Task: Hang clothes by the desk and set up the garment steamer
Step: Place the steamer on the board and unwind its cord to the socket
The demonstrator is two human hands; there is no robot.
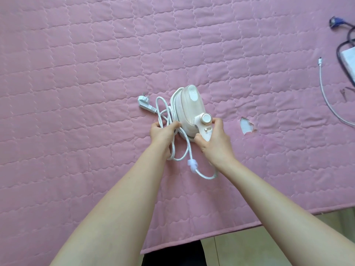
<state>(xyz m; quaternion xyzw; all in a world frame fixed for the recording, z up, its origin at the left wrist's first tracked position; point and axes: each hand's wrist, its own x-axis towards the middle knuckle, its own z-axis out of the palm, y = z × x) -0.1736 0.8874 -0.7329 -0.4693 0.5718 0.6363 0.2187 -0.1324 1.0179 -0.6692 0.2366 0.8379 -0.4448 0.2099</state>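
- We see the plug (pixel 145 103) lying flat on the pink quilted bed cover (pixel 76 73), just left of the loose loops of white braided cord (pixel 167 112).
- Our left hand (pixel 163 132) curls its fingers round several turns of that cord beside the garment steamer (pixel 189 110); we judge the step in hand to be freeing the cord, so we would let the loops slip off one by one and not tug at the tangle.
- A white strap (pixel 192 165) sits on the cord between our forearms; we would take care it does not snag the loops as they pay out.
- The steamer rests near the middle of the bed, its gold-rimmed dial (pixel 206 118) towards us.
- Our right hand (pixel 213 139) grips the steamer's handle just below the dial, thumb beside it; holding the body steady here while the left works the cord seems sound.
- To the right there is a tear (pixel 246 125) in the cover; further right lie a thin white cable (pixel 324 93) and dark leads (pixel 343 45), well apart from the steamer, and we would keep our cord away from them.
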